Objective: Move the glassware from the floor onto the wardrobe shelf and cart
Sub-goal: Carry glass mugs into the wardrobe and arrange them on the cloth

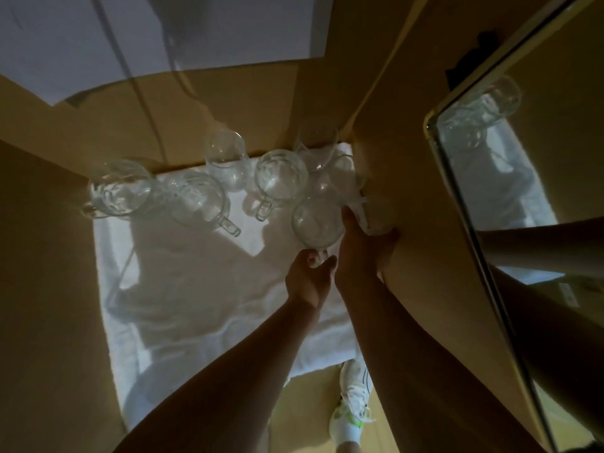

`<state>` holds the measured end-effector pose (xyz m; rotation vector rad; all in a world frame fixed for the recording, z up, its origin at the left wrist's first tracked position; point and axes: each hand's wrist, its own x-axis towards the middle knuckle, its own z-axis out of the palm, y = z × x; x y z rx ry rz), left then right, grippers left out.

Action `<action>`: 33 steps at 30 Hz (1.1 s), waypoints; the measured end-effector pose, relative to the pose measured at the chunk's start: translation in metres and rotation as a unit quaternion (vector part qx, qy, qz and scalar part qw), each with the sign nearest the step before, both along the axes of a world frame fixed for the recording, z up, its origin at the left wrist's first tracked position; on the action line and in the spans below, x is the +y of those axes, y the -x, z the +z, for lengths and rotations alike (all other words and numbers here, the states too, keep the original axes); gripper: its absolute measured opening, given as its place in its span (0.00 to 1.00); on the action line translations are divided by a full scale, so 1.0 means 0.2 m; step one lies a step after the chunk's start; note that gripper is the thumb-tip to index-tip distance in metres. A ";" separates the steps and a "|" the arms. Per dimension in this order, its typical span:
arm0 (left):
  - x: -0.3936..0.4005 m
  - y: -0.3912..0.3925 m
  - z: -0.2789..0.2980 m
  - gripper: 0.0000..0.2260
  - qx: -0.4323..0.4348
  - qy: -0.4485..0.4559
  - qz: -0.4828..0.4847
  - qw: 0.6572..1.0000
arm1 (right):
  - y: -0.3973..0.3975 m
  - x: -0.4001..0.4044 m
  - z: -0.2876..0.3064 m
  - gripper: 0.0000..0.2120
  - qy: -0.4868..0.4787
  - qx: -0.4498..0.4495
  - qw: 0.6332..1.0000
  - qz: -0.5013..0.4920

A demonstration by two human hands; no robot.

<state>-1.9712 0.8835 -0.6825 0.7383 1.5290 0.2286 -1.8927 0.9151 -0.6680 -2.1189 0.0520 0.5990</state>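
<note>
White cloth point(183, 289) covers the wardrobe shelf point(49, 256) I look down on, tan wooden walls closing it in on three sides. I see my left hand point(309, 277) pinching the handle of a glass mug point(317, 225), thumb and fingers curled round it, at about 3 o'clock on the cloth. At 3 o'clock from that mug my right hand point(362, 241) reaches past it towards the right wall, fingers extended round something clear against the wood; I cannot tell whether it holds that or only touches it. Going outward, a second mug point(280, 178) stands at 11 o'clock from the held one, its handle towards me. A third mug point(201, 199) sits further at 9 o'clock, and a fourth glass point(119, 186) stands at the cloth's left edge. A stemless glass point(225, 158) rises at 12 o'clock along the back wall, with more glasses point(317, 142) in the back right corner. A mirror point(510, 178) at 3 o'clock reflects glassware and an arm. A white shoe point(354, 403) shows at 6 o'clock.
</note>
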 end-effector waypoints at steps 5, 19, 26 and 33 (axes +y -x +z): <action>-0.02 -0.01 -0.08 0.03 -0.025 0.045 0.039 0.998 | 0.01 -0.06 0.01 0.44 -0.009 -0.014 1.000 0.006; -0.12 0.47 0.49 0.03 0.007 0.094 0.068 0.993 | 0.20 -0.53 0.47 0.36 0.041 0.012 0.996 0.085; -0.36 0.70 0.95 0.06 -0.034 0.034 0.065 0.997 | 0.37 -0.87 0.89 0.36 0.025 -0.006 0.976 0.214; -0.84 0.80 1.48 0.07 -0.077 -0.067 0.081 0.992 | 0.41 -1.35 1.36 0.33 -0.085 -0.061 0.953 0.286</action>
